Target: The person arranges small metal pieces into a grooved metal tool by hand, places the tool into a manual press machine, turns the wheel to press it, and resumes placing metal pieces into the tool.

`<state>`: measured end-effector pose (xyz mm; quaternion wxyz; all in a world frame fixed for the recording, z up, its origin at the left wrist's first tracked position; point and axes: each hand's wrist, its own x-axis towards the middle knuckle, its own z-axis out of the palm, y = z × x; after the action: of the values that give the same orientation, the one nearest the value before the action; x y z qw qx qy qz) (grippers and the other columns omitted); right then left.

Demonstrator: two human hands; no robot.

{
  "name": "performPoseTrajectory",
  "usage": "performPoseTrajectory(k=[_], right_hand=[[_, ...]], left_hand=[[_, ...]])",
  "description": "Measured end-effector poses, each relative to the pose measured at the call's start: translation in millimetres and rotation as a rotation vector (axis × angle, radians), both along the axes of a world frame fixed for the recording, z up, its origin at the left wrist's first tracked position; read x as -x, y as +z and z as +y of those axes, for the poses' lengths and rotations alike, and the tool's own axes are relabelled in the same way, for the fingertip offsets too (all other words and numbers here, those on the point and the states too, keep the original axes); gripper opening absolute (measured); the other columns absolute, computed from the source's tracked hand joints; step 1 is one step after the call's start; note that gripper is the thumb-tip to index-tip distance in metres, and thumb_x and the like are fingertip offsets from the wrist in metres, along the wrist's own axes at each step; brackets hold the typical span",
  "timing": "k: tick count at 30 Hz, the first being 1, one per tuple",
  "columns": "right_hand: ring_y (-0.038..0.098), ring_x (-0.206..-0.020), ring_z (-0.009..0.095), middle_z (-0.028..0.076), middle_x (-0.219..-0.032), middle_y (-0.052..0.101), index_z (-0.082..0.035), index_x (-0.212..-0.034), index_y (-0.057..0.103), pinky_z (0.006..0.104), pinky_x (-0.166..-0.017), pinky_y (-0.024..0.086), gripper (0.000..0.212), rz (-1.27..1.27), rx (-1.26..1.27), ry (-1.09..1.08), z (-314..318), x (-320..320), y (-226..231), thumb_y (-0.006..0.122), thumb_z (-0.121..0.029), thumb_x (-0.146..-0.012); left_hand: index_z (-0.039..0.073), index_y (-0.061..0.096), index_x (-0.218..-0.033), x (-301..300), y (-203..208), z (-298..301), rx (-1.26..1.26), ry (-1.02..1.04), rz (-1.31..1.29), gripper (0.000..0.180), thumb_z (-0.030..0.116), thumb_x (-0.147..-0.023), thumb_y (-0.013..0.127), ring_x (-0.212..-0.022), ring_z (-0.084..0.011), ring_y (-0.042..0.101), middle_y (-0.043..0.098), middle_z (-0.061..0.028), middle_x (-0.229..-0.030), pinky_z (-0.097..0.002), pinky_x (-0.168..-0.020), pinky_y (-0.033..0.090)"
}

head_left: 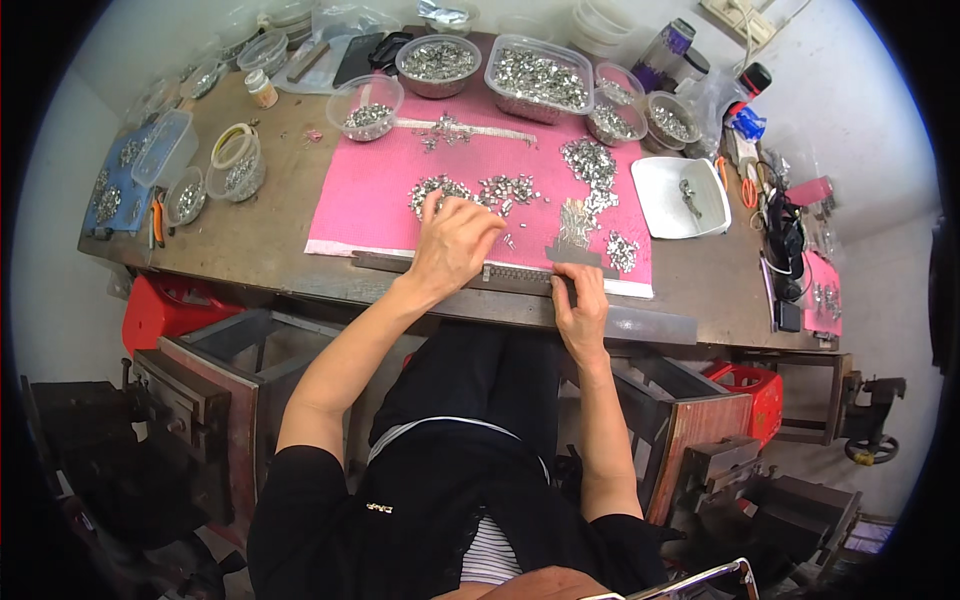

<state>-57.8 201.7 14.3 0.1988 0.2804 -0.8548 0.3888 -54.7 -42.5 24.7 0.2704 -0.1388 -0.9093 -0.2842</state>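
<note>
My left hand (455,243) hovers over the near part of the pink mat, beside a heap of small shiny metal pieces (430,187). Its index finger and thumb look pinched together; whatever lies between them is too small or hidden to make out. At the table's front edge, my right hand (582,305) grips a long narrow dark metal bar (515,274) with thumb and bent fingers. Small pieces sit in a row along this bar. Just beyond the right hand lie a flat grey plate (572,254) and a cluster of thin silvery strips (575,222).
More loose metal pieces (590,165) lie on the pink mat (370,200). Plastic tubs of pieces, including a rectangular tub (540,110), line the back. A white tray (650,205) stands right. Orange-handled pliers (157,220) lie left. Red stools (175,310) stand below.
</note>
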Motion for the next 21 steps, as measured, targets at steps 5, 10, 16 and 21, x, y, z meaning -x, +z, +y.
performPoseTrajectory(k=[5,10,16,21], right_hand=[[0.063,-0.091,0.032,0.013,-0.098,0.068,-0.001,-0.103,0.068,0.0399,-0.082,0.05,0.018,0.027,0.012,0.016,-0.3,0.8,-0.8,0.07,0.005,-0.086],[0.065,-0.095,0.032,0.014,-0.103,0.069,-0.001,-0.108,0.069,0.0413,-0.087,0.05,0.022,-0.035,0.0,0.031,-1.8,18.9,9.6,0.069,0.004,-0.087],[0.058,-0.127,0.036,0.016,-0.133,0.064,-0.001,-0.127,0.064,0.0454,-0.105,0.046,0.035,0.099,-0.213,0.231,-53.2,77.9,19.1,0.061,-0.002,-0.092],[0.05,-0.139,0.035,0.012,-0.147,0.057,-0.001,-0.134,0.061,0.0475,-0.111,0.043,0.041,0.073,-0.493,0.31,-62.4,99.3,5.7,0.056,-0.004,-0.093]], left_hand=[[0.014,0.068,-0.132,-4.7,-5.3,13.3,0.188,-0.151,-0.12,0.034,0.029,-0.102,0.06,-0.144,-0.0342,0.041,0.061,-0.0011,-0.144,-0.0708,-0.12,0.014],[0.016,0.06,-0.144,-23.5,6.2,-11.7,0.317,-0.159,-0.401,0.044,0.037,-0.106,0.051,-0.153,-0.0396,0.025,0.051,0.0006,-0.155,-0.0755,-0.119,0.009],[0.014,0.06,-0.143,-16.5,1.6,4.8,0.267,-0.209,-0.32,0.047,0.041,-0.106,0.051,-0.153,-0.0392,0.025,0.05,0.0006,-0.156,-0.0763,-0.118,0.008],[0.014,0.062,-0.141,-19.6,17.3,-7.3,0.343,-0.223,-0.421,0.047,0.042,-0.104,0.053,-0.153,-0.0372,0.026,0.052,-0.0018,-0.153,-0.0751,-0.118,0.009]])
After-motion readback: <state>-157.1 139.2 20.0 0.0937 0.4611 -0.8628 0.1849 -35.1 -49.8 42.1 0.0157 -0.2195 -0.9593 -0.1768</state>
